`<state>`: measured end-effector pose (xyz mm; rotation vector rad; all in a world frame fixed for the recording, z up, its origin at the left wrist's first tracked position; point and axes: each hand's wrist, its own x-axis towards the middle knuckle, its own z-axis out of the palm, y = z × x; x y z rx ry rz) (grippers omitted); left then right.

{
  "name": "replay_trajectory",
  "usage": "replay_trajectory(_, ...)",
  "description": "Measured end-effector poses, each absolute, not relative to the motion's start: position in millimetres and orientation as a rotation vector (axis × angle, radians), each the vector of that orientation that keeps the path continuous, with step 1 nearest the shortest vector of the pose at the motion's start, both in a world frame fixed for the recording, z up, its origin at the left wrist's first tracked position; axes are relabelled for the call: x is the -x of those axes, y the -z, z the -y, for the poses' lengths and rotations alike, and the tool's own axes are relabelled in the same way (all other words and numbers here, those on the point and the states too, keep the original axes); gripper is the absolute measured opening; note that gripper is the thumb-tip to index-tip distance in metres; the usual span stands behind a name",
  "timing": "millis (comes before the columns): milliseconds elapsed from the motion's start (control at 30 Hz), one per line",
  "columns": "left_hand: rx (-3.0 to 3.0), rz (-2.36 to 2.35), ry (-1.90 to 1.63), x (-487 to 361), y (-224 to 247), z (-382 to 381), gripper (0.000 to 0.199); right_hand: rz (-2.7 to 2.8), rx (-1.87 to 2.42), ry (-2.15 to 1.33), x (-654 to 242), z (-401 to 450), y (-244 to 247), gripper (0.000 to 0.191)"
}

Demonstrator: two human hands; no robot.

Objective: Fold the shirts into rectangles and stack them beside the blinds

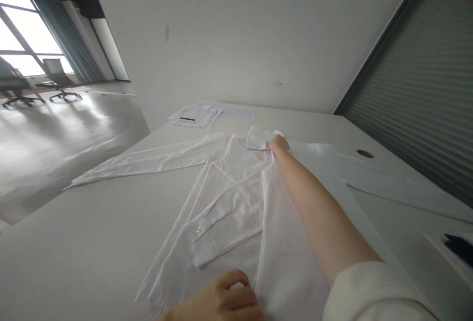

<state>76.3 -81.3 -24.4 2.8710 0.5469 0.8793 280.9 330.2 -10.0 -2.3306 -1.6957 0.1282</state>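
Note:
A white long-sleeved shirt lies spread on the table, its collar at the far end. One sleeve stretches out to the left. Another sleeve is folded across the shirt's front, with a buttoned cuff towards me. My right hand reaches far forward, its fingers closed on the shirt beside the collar. Close to me, my left hand is over the lower front near the placket. Its fingers are loosely bent, with a gap between them, and I see nothing held.
The white table meets a wall behind. Paper sheets with a dark pen-like item lie at the back left. Thin white material stretches to the right, near a round hole. A dark object lies on paper at the right edge.

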Motion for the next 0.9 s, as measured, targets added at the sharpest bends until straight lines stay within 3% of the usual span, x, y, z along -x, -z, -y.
replay_trajectory(100, -2.8, -0.605, -0.818, -78.4, 26.1, 82.4, 0.019, 1.703, 2.34, -0.187, -288.1, -334.5, 5.1, 0.044)
replay_trajectory(233, -2.791, -0.588, -0.725, -81.7, 31.0, 83.6, 0.014, 1.765, 2.302, -0.165, -287.8, -334.3, 1.7, 0.047)
replay_trajectory(400, -2.85, -0.549, -0.689, -83.1, 33.2, 83.2, 0.015, 1.848, 2.2, -0.05, -273.7, -326.1, 6.3, 0.032)
replay_trajectory(500, -2.815, -0.571, -0.697, -82.9, 33.6, 83.4, 0.014, 1.867, 2.151, -0.031, -267.5, -322.6, 10.4, 0.035)
replay_trajectory(900, -2.753, -0.57, -0.701, -85.3, 43.9, 84.4, 0.016, 1.69, 2.257, -0.236, -286.5, -332.3, 17.4, 0.044)
